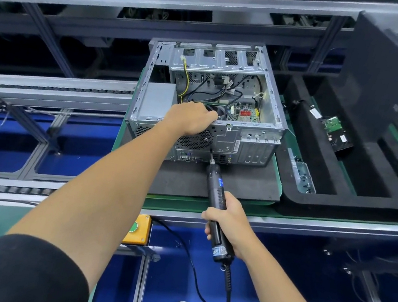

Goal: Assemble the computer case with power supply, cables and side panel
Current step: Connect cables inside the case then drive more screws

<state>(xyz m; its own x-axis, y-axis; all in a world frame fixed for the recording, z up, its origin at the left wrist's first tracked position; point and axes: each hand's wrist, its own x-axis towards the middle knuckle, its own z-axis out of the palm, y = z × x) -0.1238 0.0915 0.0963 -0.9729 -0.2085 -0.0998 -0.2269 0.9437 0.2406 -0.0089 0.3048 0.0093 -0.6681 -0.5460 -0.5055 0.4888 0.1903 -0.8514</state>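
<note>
Step in hand: fastening at the rear of the computer case point(245, 142), judged to be a screw holding the power supply point(157, 102) or a rear fitting; the screw itself is too small to make out.

Position: case lies on its side on a black foam mat point(214, 181), open side up, approx. centre of the conveyor surface point(312, 218). Side panel not yet fitted. Power supply sits in the left end of the case. Cables point(202, 86) run loose over the circuit board point(243, 113) inside.

Left hand point(191, 118): fingers curled over the top rear edge of the case, gripping it to brace.

Right hand point(227, 222): fingers wrapped round the grip of the electric screwdriver point(216, 200). Bit tip touches the rear panel just right of the fan grille point(195, 140), above the port row.

Separate foam tray point(340, 198) at right holds a metal bracket point(301, 175) and a drive point(337, 131).

Next move, est.: keep the bit square to the panel, hold pressure along the tool axis, maintain the brace so the case does not slide on the mat. Risk: bit slipping off toward the ports.
</note>
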